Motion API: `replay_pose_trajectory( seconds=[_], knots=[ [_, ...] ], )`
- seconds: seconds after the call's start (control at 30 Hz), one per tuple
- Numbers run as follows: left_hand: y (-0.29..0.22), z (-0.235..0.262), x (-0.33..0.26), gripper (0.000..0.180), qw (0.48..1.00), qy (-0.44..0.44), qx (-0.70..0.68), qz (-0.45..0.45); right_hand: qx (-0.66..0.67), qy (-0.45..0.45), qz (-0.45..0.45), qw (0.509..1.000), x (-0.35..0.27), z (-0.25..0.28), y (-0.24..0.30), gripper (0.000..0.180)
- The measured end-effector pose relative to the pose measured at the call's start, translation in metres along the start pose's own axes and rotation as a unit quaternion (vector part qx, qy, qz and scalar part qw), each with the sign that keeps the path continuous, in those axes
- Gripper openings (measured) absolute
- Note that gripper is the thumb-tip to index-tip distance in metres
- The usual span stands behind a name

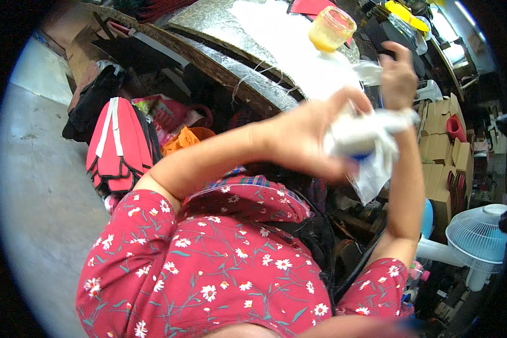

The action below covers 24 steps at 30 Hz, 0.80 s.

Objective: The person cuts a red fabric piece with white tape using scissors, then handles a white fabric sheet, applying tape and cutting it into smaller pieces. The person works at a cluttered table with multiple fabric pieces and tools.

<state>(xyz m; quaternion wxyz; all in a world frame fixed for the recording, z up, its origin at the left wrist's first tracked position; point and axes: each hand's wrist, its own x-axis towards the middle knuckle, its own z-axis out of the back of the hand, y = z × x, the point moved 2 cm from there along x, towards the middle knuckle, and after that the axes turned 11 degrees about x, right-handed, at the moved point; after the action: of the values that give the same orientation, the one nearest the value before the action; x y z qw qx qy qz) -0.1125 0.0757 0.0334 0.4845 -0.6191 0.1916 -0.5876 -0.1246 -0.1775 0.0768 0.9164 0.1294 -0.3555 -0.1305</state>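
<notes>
My left hand (307,135) reaches across from the left, its fingers closed around a white roll-like bundle (360,135). Motion blurs the bundle; a dark blue patch shows beneath it and thin whitish plastic hangs from its lower side. Farther up and to the right is my right hand (399,81), raised, with a bent finger standing out at its top. Blur hides whether its fingertips hold anything. Beside it lies a piece of clear plastic (369,73); I cannot tell if they touch. Beyond both hands, a clear jar (331,31) with yellow-orange residue stands on the worktable (208,25).
A white sheet (270,34) covers part of the worktable, whose worn edge has loose threads. Red, black-edged pieces (115,146) are stacked at the left. Cardboard boxes (434,141) stand at the right, and a white fan (479,239) is at the lower right.
</notes>
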Motion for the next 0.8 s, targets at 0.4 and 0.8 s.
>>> replay_pose_trajectory(
  seconds=[0.4,0.8],
  knots=[
    [0.035,0.05,0.028,0.073,0.939,-0.107,-0.299,0.134,0.266,0.039,-0.24,0.933,-0.029,0.059,-0.048,0.047],
    [0.017,0.025,0.014,0.072,0.886,-0.176,0.429,-0.001,0.32,0.182,-0.017,0.93,-0.053,0.025,0.077,0.052]
  ],
)
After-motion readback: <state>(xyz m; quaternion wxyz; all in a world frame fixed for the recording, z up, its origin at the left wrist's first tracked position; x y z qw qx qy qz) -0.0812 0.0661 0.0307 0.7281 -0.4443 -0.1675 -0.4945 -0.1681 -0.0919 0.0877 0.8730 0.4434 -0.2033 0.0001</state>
